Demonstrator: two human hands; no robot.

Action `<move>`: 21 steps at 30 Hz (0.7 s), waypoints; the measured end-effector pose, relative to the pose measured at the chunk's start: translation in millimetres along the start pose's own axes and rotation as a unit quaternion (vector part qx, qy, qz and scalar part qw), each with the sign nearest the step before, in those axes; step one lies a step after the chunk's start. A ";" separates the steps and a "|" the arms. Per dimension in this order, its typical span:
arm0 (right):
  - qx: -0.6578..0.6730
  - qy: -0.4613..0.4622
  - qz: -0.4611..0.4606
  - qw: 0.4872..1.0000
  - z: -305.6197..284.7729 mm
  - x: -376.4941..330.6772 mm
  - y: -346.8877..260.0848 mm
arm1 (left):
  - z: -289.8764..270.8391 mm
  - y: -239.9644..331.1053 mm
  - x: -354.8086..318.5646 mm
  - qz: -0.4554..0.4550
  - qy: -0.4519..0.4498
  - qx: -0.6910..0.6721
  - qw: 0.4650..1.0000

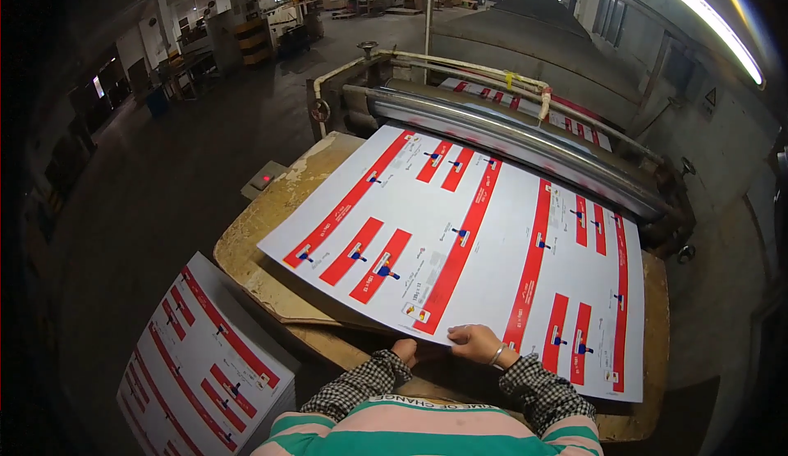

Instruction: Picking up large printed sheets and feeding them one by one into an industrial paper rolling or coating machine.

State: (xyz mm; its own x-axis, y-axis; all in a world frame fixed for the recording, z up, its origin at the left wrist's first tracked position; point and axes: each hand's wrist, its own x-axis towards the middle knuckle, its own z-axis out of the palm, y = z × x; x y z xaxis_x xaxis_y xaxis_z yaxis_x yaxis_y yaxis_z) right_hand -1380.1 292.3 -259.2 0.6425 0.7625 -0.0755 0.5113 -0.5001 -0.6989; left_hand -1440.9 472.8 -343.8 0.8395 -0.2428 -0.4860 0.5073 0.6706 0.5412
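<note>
A large white printed sheet (505,210) with red stripes and small blue figures lies on a worn tan feed board (271,201). Its far edge reaches the long metal rollers (517,148) of a machine. My right hand (476,343) is closed on the sheet's near edge, thumb on top, with a bracelet at the wrist. Just left of it, my left hand (405,351) is curled closed at the same edge; its fingertips are hidden, so what they grip does not show. Both sleeves are black-and-white checked.
A tall stack of matching printed sheets (201,357) stands low at my left. Beige pipes (468,66) and handwheels (320,111) frame the machine. Past the rollers, more printed material (574,128) shows. A small box with a red light (264,179) sits beside the board.
</note>
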 end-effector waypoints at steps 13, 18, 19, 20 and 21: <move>-0.180 -0.049 0.090 0.978 -0.3 64.2 44.7 | 6.4 12.7 -5.5 -0.003 -0.021 0.005 1.000; -0.285 -0.035 0.053 0.956 26.3 14.9 10.7 | 5.7 12.0 -16.4 -0.002 -0.041 0.043 0.998; -0.220 -0.070 0.040 0.972 14.8 16.2 13.3 | 3.6 10.8 -19.0 -0.004 -0.041 0.043 0.998; -0.154 -0.102 0.028 0.982 1.6 16.9 16.2 | 6.4 12.6 -22.1 -0.030 -0.039 0.036 0.998; -0.027 -0.096 0.071 0.993 -15.6 13.7 9.1 | 6.9 12.9 -24.3 -0.056 -0.037 0.028 0.997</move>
State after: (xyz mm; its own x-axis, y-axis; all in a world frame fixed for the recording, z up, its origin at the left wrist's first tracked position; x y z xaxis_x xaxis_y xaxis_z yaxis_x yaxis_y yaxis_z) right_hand -1357.7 291.9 -255.4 0.5922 0.7448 -0.3076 0.4570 -0.6248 -0.6330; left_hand -1453.4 482.6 -320.3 0.7876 -0.3664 -0.4955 0.6075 0.5967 0.5244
